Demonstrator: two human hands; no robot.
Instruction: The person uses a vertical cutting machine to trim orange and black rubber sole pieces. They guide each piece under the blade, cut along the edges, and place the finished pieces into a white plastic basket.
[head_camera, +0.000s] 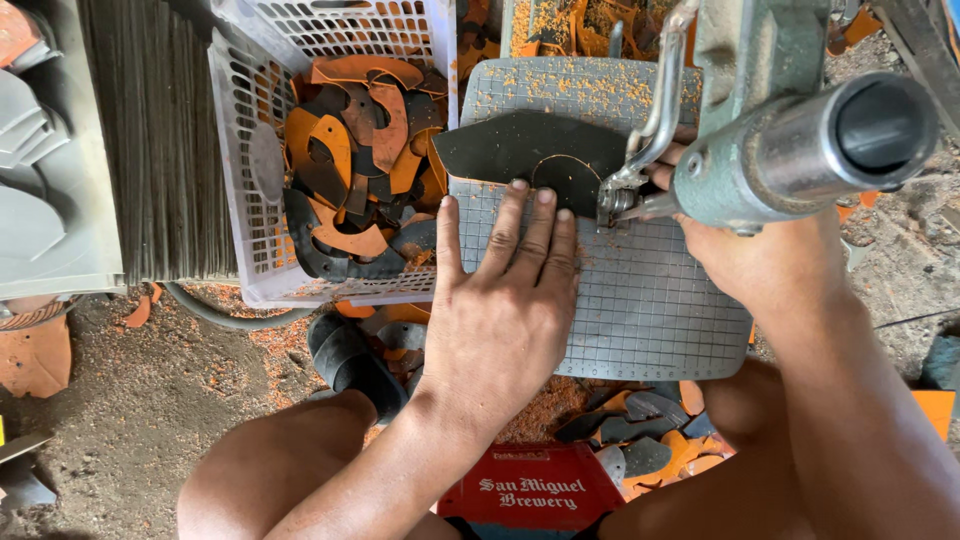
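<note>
Close up, two bare hands work a dark sheet at a cutting machine.

Nearest, the left hand (500, 300) lies flat, fingers (535, 235) spread narrowly, tips pressing the near edge of the dark sheet (525, 150) on the gridded mat (650, 300). Right hand (760, 260) sits under the green machine (790, 130), its grip hidden. Farther left, a white basket (250, 200) holds orange and black offcuts.

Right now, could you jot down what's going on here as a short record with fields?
Left hand: flat on the gridded cutting mat, fingertips pressing the dark sheet
Right hand: behind the green-grey machine, partly hidden; grip unclear
Cut: curved line showing in the dark sheet near the machine's foot
Basket: white, holds orange and dark offcuts
Ground: orange dust, more scraps
</note>
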